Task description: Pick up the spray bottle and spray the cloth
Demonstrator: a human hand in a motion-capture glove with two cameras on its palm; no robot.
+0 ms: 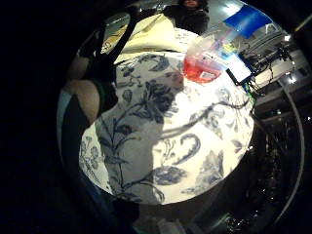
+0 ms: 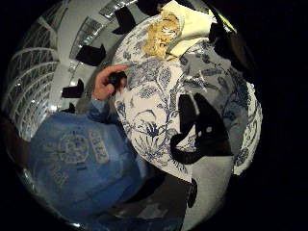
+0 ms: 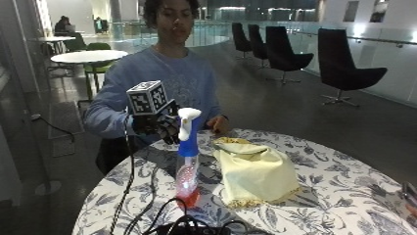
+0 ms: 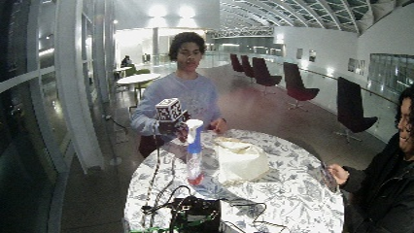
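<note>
Just ahead of the gloved right hand (image 3: 158, 126), on the side away from the person, stands the spray bottle (image 3: 186, 156): upright on the floral tablecloth (image 3: 326, 196), long axis vertical, white trigger head (image 3: 188, 116) level with the fingertips, blue collar below it, a little red liquid at the base. Hovers above the table edge with fingers spread and relaxed, gripping nothing; looks near the head but apart from it, though whether a fingertip already brushes the nozzle cannot be told from the outside view. Beyond the bottle, farther from the fingers and off toward the bare-hand side, lies the yellow cloth (image 3: 255, 170), crumpled, with a fringed edge, just beside the bottle's base. Rests the bare left hand (image 3: 219, 126) at the table's rim behind the cloth, touching neither thing. Judged from this: reach not yet closed, grasp still to come. Calls for a short forward move and a wrap round the narrow neck under the trigger, since the tall, slim body looks easy to tip if nudged high up.
</note>
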